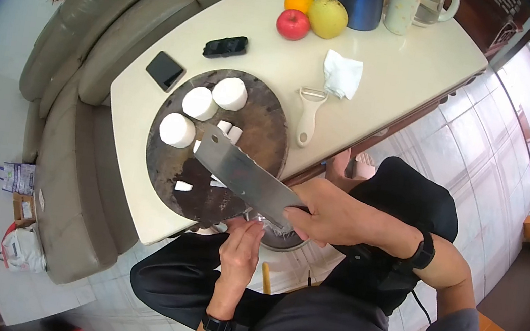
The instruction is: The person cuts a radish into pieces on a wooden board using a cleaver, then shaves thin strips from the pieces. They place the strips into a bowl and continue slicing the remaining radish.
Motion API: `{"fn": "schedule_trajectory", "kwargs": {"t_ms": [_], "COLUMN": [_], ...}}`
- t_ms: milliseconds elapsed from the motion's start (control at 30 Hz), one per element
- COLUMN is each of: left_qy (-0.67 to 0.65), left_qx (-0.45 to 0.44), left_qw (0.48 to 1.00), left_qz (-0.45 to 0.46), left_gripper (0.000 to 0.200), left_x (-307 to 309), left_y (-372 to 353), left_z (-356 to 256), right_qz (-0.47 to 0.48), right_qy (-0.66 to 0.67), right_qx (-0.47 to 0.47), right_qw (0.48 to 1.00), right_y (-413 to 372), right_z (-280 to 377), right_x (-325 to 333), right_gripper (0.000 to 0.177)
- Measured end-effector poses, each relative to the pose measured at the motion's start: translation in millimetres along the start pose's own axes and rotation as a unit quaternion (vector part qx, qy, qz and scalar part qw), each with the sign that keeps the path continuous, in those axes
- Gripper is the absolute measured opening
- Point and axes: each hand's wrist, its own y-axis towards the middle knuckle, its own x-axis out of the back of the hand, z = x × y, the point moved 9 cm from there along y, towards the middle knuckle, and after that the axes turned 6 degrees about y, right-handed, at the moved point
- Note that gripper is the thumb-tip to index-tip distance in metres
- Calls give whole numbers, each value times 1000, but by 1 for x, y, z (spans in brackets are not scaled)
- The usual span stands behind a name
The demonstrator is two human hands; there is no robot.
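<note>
My right hand (329, 214) is wrapped round the handle of a cleaver (243, 176), whose broad blade lies slanted over a round dark cutting board (263, 108). Beside the cleaver's handle end, my left hand (241, 250) has its fingers pressed together; what they pinch, if anything, I cannot make out. Under both hands a metal bowl (284, 244) shows in part, with thin whitish scraps inside. On the board stand three thick white rounds, one of them a peeled-looking chunk (177, 130). Smaller white pieces, such as a cut piece (183, 186), lie near the blade, which partly hides some.
A white peeler (307, 117) and crumpled tissue (342, 75) lie right of the board. A black phone-like device (165, 71) and a black object (225, 47) are beyond it. Farther back are a red apple (293, 25), pear (327, 18), orange fruit (298, 2) and blue flask (358, 1).
</note>
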Motion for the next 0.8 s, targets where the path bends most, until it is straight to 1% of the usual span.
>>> {"fn": "schedule_trajectory", "kwargs": {"t_ms": [33,133,200,267,333,367,433,467,533,600,667,700,733,800], "left_qy": [-3,-26,-28,-31,-43,-42,-77,-72,-69,-40,44,68,65,83], "left_qx": [0,35,34,34,68,68,105,105,35,27,30,30,52,68], "left_qw": [1000,997,998,998,996,996,991,992,997,998,993,990,990,991], "left_qz": [2,62,55,47,50,49,30,25,-18,-39,-109,-120,-114,-81], "left_gripper": [24,19,18,18,17,17,17,17,17,18,21,23,23,22], "left_x": [-6,-26,-27,-26,-23,-22,-18,-13,8,29,54,59,61,60], "left_y": [-2,-5,-6,-6,-6,-5,-5,-1,11,24,40,47,53,66], "left_z": [2,20,23,24,27,25,27,24,4,0,6,12,22,32], "right_qz": [5,9,8,-2,-4,-7,-7,-8,-15,-21,-64,-61,-63,-66], "right_qy": [1,9,18,19,8,-4,-23,-42,-45,-48,-73,-74,-87,-101], "right_qx": [0,-1,-2,25,35,47,49,50,62,70,78,78,88,96], "right_qw": [1000,1000,1000,1000,999,999,999,998,997,996,992,992,990,988], "right_y": [0,-2,-3,-4,-4,-4,-3,-2,-5,-8,-10,-11,-11,-11], "right_z": [0,3,3,7,4,4,1,1,11,13,12,10,11,14], "right_x": [0,0,1,3,3,3,2,2,3,3,10,9,9,9], "right_gripper": [27,26,26,25,25,25,24,24,24,23,20,20,20,21]}}
